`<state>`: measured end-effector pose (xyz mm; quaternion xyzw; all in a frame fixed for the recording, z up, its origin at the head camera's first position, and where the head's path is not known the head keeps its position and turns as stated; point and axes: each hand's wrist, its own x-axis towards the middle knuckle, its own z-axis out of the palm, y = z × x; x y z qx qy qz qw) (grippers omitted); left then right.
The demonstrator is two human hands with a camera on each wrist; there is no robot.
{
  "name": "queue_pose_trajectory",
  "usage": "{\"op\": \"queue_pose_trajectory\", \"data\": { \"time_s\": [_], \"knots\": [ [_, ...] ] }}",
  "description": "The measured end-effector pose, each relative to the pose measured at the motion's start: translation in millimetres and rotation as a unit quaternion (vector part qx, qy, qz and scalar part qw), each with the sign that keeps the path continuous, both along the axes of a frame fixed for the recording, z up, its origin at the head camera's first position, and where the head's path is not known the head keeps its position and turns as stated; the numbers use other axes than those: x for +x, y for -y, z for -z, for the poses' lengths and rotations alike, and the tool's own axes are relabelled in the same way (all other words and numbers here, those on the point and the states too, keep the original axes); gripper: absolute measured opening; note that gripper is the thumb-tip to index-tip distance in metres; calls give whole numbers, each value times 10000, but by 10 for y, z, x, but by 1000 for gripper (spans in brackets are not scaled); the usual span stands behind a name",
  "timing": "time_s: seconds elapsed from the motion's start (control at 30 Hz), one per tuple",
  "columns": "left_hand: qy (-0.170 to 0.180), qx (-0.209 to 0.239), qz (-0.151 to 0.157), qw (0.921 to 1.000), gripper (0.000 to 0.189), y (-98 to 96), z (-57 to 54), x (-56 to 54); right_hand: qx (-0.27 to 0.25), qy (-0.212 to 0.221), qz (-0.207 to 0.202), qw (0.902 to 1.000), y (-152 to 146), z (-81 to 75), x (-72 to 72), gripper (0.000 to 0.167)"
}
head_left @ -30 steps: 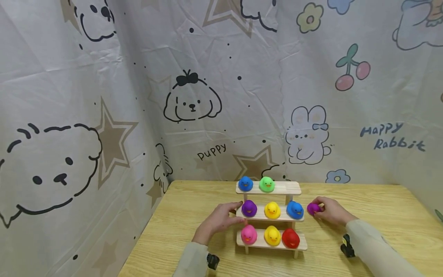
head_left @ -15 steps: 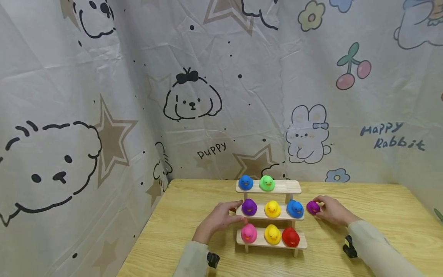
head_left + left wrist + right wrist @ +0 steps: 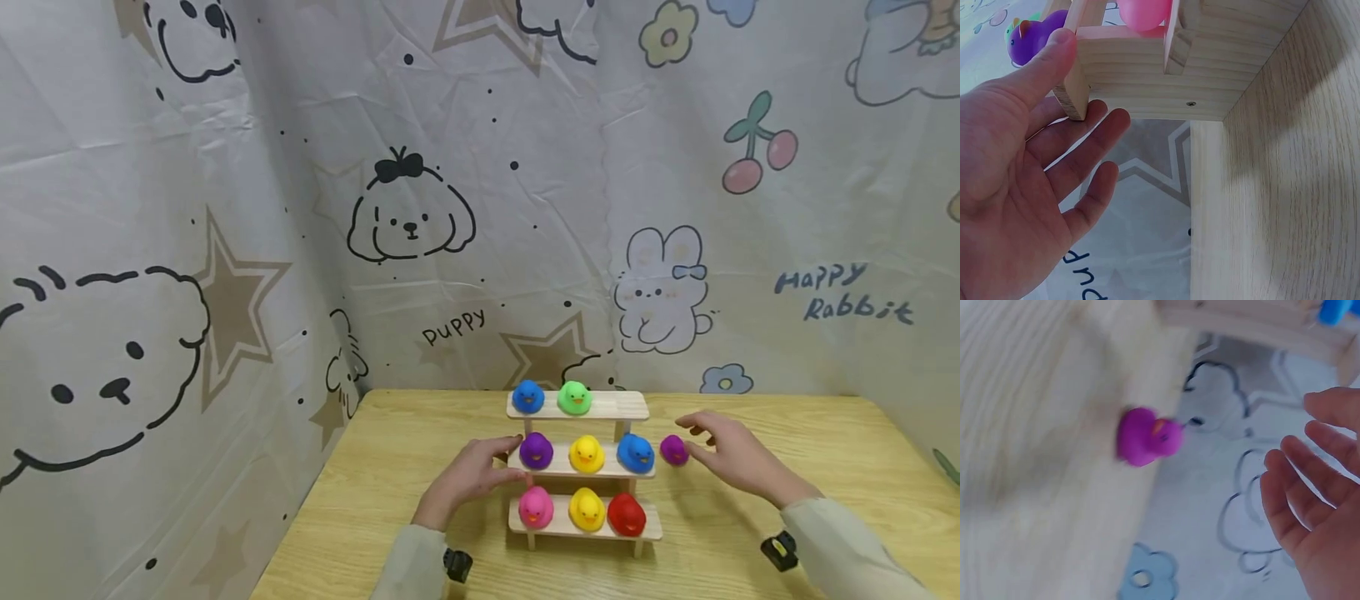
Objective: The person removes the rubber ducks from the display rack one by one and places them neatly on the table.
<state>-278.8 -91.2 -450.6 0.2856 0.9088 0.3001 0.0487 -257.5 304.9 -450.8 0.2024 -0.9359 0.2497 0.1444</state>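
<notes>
A three-tier wooden stand point(image 3: 540, 464) holds rubber ducks. My left hand point(image 3: 467, 481) grips the left end of its middle tier, thumb on one side and fingers on the other, beside a dark purple duck point(image 3: 536, 451); the left wrist view shows this thumb point(image 3: 1054, 62) against the board. To the right of the stand, a magenta rubber duck point(image 3: 674, 450) sits upright on the table, also plain in the right wrist view as a magenta duck point(image 3: 1146, 437). Just right of it, my right hand point(image 3: 738, 457) hovers with relaxed, spread fingers, apart from the duck and holding nothing.
Blue point(image 3: 528, 397) and green point(image 3: 574, 398) ducks stand on the top tier. Yellow point(image 3: 587, 454) and blue point(image 3: 636, 452) ones share the middle. Pink point(image 3: 536, 507), yellow point(image 3: 587, 509) and red point(image 3: 626, 515) ducks line the bottom. A printed curtain point(image 3: 450, 208) hangs behind the wooden table point(image 3: 787, 425).
My right hand has let go of the magenta duck and drawn back to the right, its fingers spreading. The left hand keeps its grip on the stand.
</notes>
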Motion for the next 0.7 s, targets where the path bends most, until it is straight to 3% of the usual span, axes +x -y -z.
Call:
{"op": "queue_pose_trajectory", "data": {
  "time_s": [0.17,0.3,0.47,0.7],
  "knots": [
    [40,20,-21,10000,57,9,-5,13,-156,-215,-387,9989,174,-140,165,26],
    [111,42,-20,9999,57,6,-13,19,-192,-337,-681,9969,290,-185,228,36],
    [178,74,-44,9998,59,-6,-12,15,-88,-489,-852,9951,386,-184,218,48],
    [265,102,-81,9996,60,-5,-11,1,-80,-170,-889,9959,469,-144,166,51]
  ]
}}
